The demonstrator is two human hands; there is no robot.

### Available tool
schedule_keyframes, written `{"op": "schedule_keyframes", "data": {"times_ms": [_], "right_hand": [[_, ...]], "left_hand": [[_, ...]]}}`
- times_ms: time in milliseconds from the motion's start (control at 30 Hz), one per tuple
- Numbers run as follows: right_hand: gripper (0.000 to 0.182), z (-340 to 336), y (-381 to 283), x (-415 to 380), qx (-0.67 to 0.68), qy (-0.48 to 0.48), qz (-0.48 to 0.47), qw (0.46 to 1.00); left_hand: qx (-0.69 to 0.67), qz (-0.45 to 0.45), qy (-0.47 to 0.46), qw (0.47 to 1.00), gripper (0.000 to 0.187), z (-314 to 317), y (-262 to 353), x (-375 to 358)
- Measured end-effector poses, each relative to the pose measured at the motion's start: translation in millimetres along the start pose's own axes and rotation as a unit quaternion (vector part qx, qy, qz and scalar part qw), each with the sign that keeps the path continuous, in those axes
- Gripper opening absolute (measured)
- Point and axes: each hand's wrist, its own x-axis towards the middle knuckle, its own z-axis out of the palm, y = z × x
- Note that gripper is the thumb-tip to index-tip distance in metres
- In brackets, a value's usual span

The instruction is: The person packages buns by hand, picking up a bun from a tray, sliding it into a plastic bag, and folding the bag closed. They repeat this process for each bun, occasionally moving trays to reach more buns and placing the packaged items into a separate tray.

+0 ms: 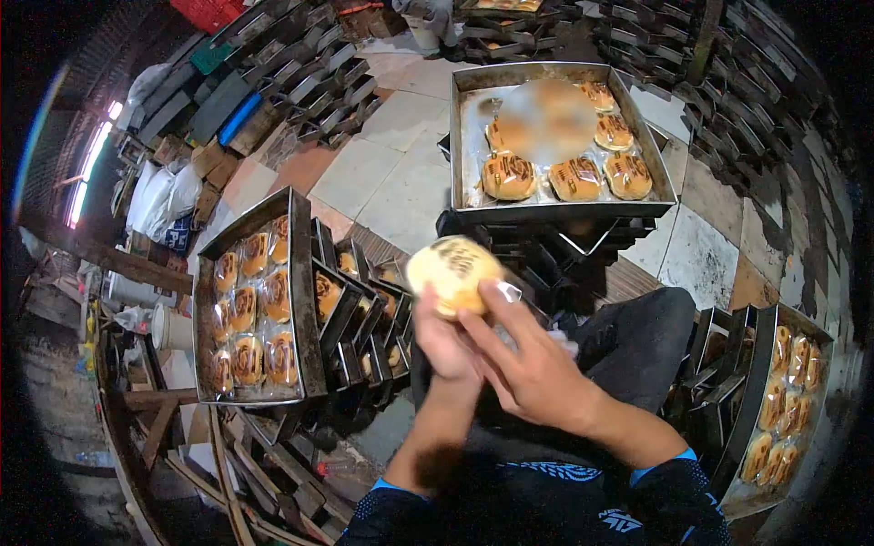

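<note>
A round bun [452, 268] with dark printing on top is held up in front of my lap. My left hand [444, 350] grips it from below, with its fingers partly hidden behind the bun. The fingers of my right hand [537, 369] close on its lower right edge. Shiny clear plastic shows by the right fingertips, but its extent is blurred. Beyond my hands, a metal tray [564, 212] holds several printed buns [575, 178] in clear wrappers. A blurred patch covers part of that tray.
At left, a tray [299, 300] of wrapped buns tops a stack; another tray of buns [778, 409] stands at right. Stacked metal trays [309, 64] line the back. Wooden slats [228, 473] lie at lower left. A white bucket [171, 326] is beside the left tray.
</note>
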Motion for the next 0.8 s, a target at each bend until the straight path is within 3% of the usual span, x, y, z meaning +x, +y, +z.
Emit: {"op": "schedule_keyframes", "data": {"times_ms": [33, 67, 133, 167, 233, 267, 333, 367, 400, 433, 467, 533, 600, 667, 700, 733, 767, 800], "right_hand": [[0.03, 9.8, 3.4, -7.0, 0.018, 0.049, -0.036, 0.998], [0.03, 11.4, 12.8, -14.9, 0.017, 0.049, -0.035, 0.998], [0.023, 4.3, 26.7, -29.6, 0.186, -0.255, -0.045, 0.948], [0.023, 4.3, 28.1, -31.2, 0.187, -0.253, -0.041, 0.948], [0.018, -4.3, 26.4, -13.8, 0.269, -0.079, 0.036, 0.959], [0.015, -0.8, 28.4, -1.7, 0.268, -0.08, -0.002, 0.96], [0.014, 10.0, 34.2, 4.5, 0.227, -0.141, -0.031, 0.963], [0.014, 9.1, 30.5, -0.1, 0.263, -0.175, -0.035, 0.948], [0.014, 5.1, 24.6, -3.3, 0.299, -0.209, -0.039, 0.93], [0.015, -10.7, 14.7, 3.2, 0.415, -0.227, -0.131, 0.871], [0.016, -19.8, 10.2, -1.5, 0.567, -0.294, -0.098, 0.763], [0.015, -41.6, 11.9, 5.7, 0.557, -0.332, -0.023, 0.761], [0.013, -9.3, 29.5, 10.6, 0.349, -0.13, -0.001, 0.928], [0.012, 24.7, 39.5, 7.2, 0.254, -0.108, -0.001, 0.961], [0.012, 24.5, 33.1, 1.7, 0.256, -0.118, -0.011, 0.959], [0.012, 18.5, 27.0, -0.3, 0.257, -0.129, -0.022, 0.957], [0.012, 2.4, 19.8, 0.0, 0.349, -0.148, -0.08, 0.922], [0.011, -18.6, 15.1, -2.1, 0.464, -0.249, -0.046, 0.849]], "left_hand": [[-0.043, -0.027, -0.114, 0.992, 0.061, -12.5, 14.2, 13.6], [-0.048, -0.037, -0.018, 0.998, 0.064, -19.9, 19.8, 15.9], [-0.046, -0.013, -0.031, 0.998, 0.069, -28.9, 26.2, 20.9], [-0.06, -0.03, -0.034, 0.997, 0.07, -28.3, 24.7, 16.9], [-0.071, -0.073, -0.086, 0.991, 0.066, -25.4, 14.8, 9.4], [-0.083, -0.099, -0.132, 0.983, 0.063, -23.7, 6.8, 7.3], [0.065, -0.102, -0.042, 0.992, 0.061, -23.6, -8.0, 11.4], [-0.046, -0.164, -0.091, 0.981, 0.06, -35.5, -4.9, 22.4], [-0.156, -0.222, -0.138, 0.952, 0.059, -46.5, 3.5, 33.9], [-0.136, -0.206, -0.091, 0.965, 0.06, -40.3, 13.5, 33.8], [-0.139, -0.206, -0.089, 0.964, 0.06, -40.4, 20.3, 35.2], [-0.132, -0.145, -0.122, 0.973, 0.064, -41.7, 28.0, 37.1], [-0.098, -0.143, -0.072, 0.982, 0.064, -26.9, 17.8, 24.7], [0.042, -0.096, 0.016, 0.994, 0.058, -18.9, -5.0, 23.5], [-0.039, -0.176, 0.023, 0.983, 0.052, -31.1, -6.3, 30.0], [-0.044, -0.183, -0.049, 0.981, 0.053, -43.0, -0.6, 32.9], [-0.154, -0.245, -0.124, 0.949, 0.058, -73.8, 3.5, 46.8], [-0.261, -0.301, -0.195, 0.896, 0.063, -97.2, 5.4, 59.2]]}}
